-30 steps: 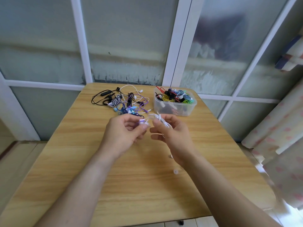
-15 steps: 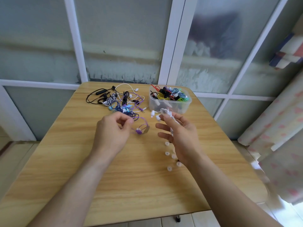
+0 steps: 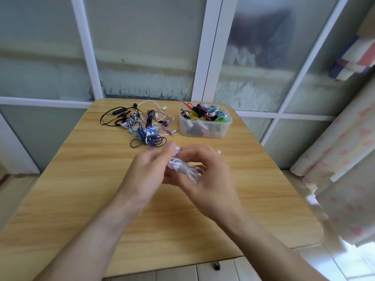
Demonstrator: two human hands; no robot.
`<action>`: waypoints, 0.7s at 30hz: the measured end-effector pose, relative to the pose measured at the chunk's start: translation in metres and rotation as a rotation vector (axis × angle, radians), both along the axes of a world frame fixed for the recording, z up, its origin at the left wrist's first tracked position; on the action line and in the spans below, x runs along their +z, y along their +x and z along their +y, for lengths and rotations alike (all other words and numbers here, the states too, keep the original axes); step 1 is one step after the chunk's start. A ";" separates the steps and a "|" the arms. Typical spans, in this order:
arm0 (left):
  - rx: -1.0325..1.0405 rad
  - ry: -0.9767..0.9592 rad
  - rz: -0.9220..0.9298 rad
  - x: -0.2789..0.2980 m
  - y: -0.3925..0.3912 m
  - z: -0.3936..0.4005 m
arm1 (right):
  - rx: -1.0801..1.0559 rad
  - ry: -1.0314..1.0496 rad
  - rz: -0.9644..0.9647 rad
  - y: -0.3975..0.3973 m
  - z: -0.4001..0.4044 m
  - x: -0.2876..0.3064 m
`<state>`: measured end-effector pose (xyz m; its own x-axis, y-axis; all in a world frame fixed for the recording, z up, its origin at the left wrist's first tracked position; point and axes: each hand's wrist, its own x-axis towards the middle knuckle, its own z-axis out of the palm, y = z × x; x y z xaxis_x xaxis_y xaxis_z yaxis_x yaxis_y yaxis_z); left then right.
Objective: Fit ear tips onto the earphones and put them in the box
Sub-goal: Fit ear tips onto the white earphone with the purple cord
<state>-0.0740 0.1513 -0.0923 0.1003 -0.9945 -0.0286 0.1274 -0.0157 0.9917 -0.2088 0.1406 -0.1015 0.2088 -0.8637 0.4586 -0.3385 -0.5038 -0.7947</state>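
Both hands meet over the middle of the wooden table (image 3: 81, 189), blurred by motion. My right hand (image 3: 207, 175) grips a bundled white earphone (image 3: 182, 167) with its cable coiled. My left hand (image 3: 150, 169) pinches the top end of that same earphone between thumb and fingertips. A clear plastic box (image 3: 205, 126) at the far right of the table holds several coloured earphones. A pile of loose earphones (image 3: 142, 126) in black, purple, blue and white lies at the far middle. One small white ear tip (image 3: 219, 152) shows beside my right hand; others are hidden.
Frosted glass panels in white frames stand right behind the table's far edge. A patterned curtain (image 3: 345, 169) hangs at the right. The table's near and left parts are bare wood.
My hands were apart half a second ago; they have come together again. My left hand let go of the purple earphone and now pinches the white one held by my right hand.
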 end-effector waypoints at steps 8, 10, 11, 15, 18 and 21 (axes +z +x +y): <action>0.063 0.139 0.096 -0.011 0.017 0.002 | -0.041 0.073 0.027 -0.023 -0.009 0.016; -0.002 0.170 0.060 -0.010 0.018 0.004 | -0.212 0.104 0.228 -0.038 -0.027 0.013; -0.029 0.183 0.049 -0.009 0.016 0.006 | -0.233 0.124 0.359 -0.045 -0.034 0.010; -0.121 0.201 0.058 -0.009 0.010 0.009 | -0.132 0.140 0.655 -0.055 -0.050 -0.008; -0.165 0.200 0.058 -0.007 0.004 0.010 | -0.080 0.104 0.708 -0.051 -0.053 -0.017; -0.174 0.211 0.094 -0.006 -0.001 0.011 | -0.078 0.106 0.716 -0.049 -0.053 -0.017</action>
